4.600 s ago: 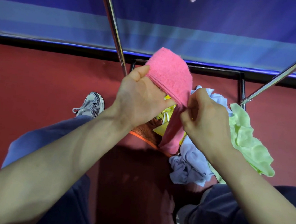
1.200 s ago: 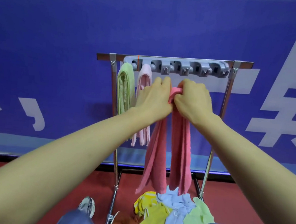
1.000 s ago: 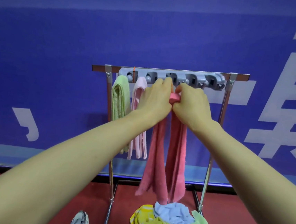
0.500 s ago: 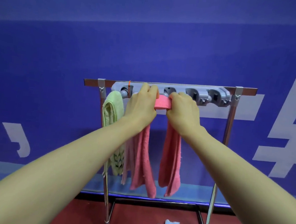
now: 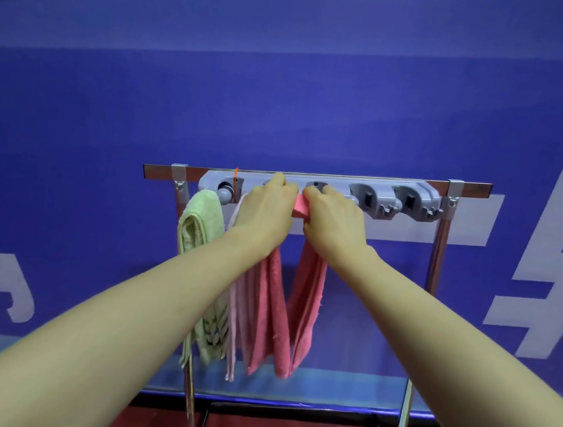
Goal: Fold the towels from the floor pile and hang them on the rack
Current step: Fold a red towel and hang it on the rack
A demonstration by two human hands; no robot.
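At the rack [image 5: 440,249], the towel [image 5: 306,301] hangs right of two other towels [image 5: 199,226].

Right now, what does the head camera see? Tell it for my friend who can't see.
The left hand and right hand hold a pink towel up at the grey clip bar of a rack. A green towel and a pale towel hang left of it.

Arms [image 5: 132,316] outstretched — left hand [image 5: 266,213] and right hand [image 5: 336,223] close together, fingers [image 5: 278,182] curled.

White lettering [image 5: 542,273] on banner [image 5: 119,94]: illegible.
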